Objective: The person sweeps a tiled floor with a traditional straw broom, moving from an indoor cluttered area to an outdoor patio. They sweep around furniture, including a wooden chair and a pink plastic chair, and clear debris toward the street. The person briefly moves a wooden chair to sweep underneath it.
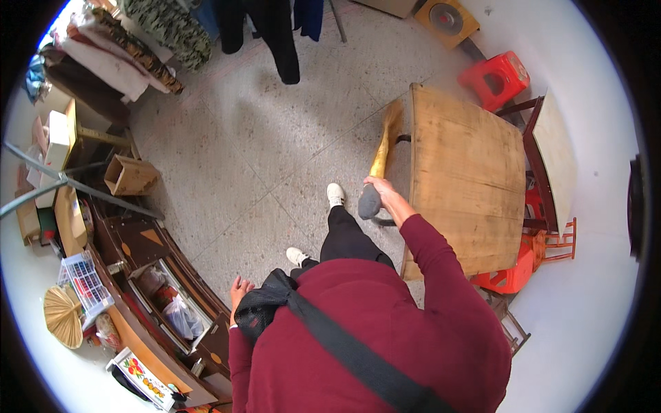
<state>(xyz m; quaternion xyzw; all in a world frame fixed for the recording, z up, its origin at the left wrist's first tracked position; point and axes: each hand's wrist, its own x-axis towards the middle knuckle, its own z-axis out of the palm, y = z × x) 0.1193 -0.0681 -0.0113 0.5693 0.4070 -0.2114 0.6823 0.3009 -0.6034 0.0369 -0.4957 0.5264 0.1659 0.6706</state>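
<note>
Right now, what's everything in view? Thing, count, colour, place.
broom-like tool: one, yellow and grey, in right hand
wooden table: one, brown, right
plastic stools: at least two, red, beside table
square box: one, yellow, upper right
hanging clothes: several, mixed colours, top left
cardboard box: one, brown, left
cabinet: one, dark brown, lower left
plastic bag: one, pale, in cabinet
pleated fan: one, tan, far left
shoulder bag: one, black, worn at left side
shoes: two, white, on floor
left hand: one, maroon-sleeved, near shoulder bag
right hand: one, maroon-sleeved, gripping tool
</note>
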